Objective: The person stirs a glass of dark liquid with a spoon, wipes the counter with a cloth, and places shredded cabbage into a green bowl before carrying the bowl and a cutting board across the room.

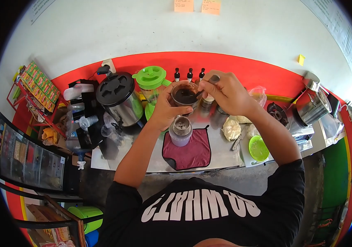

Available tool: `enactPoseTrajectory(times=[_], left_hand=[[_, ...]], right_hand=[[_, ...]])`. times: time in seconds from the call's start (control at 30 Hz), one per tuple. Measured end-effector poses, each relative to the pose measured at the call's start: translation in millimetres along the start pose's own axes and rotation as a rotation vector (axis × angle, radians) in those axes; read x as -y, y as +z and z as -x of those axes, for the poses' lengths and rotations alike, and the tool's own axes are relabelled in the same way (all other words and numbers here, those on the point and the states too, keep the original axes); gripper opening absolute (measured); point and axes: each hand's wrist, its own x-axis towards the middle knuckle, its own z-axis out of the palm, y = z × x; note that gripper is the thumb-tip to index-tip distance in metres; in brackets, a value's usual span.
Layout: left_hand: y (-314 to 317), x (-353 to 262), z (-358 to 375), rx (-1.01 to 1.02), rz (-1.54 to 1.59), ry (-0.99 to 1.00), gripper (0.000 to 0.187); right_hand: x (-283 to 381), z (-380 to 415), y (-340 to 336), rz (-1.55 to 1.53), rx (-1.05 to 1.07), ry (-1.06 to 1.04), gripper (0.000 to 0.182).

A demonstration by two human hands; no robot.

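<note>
Above the cup point(180, 131) on the red cloth point(188, 151), your left hand point(164, 110) grips a jar point(185, 96) steady while your right hand point(225, 92) pinches a spoon point(207, 85) dipped inside it.

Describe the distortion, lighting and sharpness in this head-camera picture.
Head view: strong fisheye, with black corners and the red wall band bowed into an arc; even daylight, with the white wall bright at the top; the left hand, the right hand and the jar of dark contents are fairly sharp, the edges softer.
</note>
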Motion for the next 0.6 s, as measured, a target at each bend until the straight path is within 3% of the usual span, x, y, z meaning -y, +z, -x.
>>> enactPoseTrajectory(times=[0.03,0.2,0.33,0.6], left_hand=[[1,0,1,0.011,-0.002,0.026,0.09],[-2,-2,4,0.058,-0.044,0.074,0.084],[-2,-8,10,0.025,-0.056,0.025,0.091],[-7,-8,17,0.039,-0.006,0.039,0.085]], right_hand=[[3,1,2,-0.158,-0.007,0.223,0.029],[-23,1,17,-0.477,-0.193,0.429,0.036],[-31,2,15,-0.691,-0.292,0.565,0.034],[-26,3,14,-0.729,-0.349,0.449,0.036]])
